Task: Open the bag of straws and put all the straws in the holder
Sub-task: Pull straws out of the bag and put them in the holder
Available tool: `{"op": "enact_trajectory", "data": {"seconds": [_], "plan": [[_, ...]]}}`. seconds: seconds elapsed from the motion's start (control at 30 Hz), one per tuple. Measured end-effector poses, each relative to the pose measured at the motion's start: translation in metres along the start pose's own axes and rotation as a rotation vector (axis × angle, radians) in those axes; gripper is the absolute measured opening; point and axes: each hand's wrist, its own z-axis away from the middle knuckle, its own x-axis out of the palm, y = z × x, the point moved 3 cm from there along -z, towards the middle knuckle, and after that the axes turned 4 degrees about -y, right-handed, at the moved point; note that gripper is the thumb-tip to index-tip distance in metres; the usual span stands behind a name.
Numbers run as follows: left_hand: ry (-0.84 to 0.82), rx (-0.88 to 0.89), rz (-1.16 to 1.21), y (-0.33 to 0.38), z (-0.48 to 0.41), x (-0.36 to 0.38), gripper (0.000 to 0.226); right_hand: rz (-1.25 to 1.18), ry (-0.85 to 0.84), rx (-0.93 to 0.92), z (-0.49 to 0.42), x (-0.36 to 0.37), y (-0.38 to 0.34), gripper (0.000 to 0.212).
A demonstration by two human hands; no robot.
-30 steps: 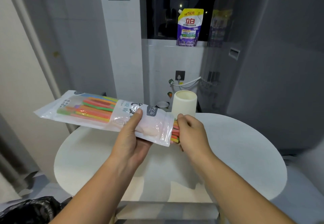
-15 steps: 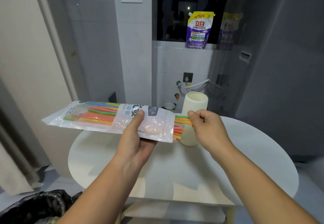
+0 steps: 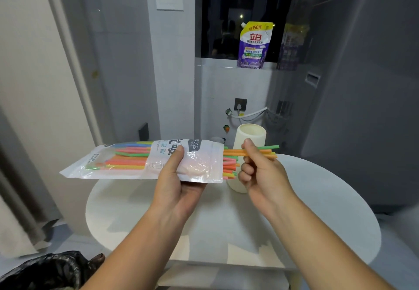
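We see the bag [image 3: 145,160] left of the holder [image 3: 249,135], which stands on the table [image 3: 328,210].

A round white counter [image 3: 317,210] spreads beneath both hands. The only thing standing directly on it is a cream cylindrical holder [image 3: 249,137], upright with its mouth open, just behind the right hand's fingers [image 3: 246,171], which hide part of its front. Around it the surface is bare.

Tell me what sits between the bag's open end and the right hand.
Head view: only straws bridge the gap from bag to right hand.
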Motion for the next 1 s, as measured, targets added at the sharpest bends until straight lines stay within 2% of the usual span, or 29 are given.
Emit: {"op": "enact_trajectory", "data": {"seconds": [0.07,0.3,0.5,0.8,1.0], "plan": [[0.002,0.001,0.003,-0.002,0.000,-0.001,0.021,0.004,0.041,-0.027,-0.001,0.000,0.003,0.018],[0.029,-0.016,0.033,-0.004,-0.002,-0.004,0.027,0.267,0.081,-0.187,-0.003,0.007,0.001,0.033],[0.095,0.005,0.090,0.003,-0.008,-0.011,0.038,0.262,-0.030,-0.148,-0.015,-0.004,-0.053,0.031],[0.152,0.069,0.120,0.014,-0.025,-0.020,0.043,0.350,0.074,-0.313,-0.013,-0.044,-0.130,0.031],[0.148,0.059,0.096,0.008,-0.027,-0.022,0.041,0.348,0.206,-0.441,-0.015,-0.063,-0.146,0.030]]}}
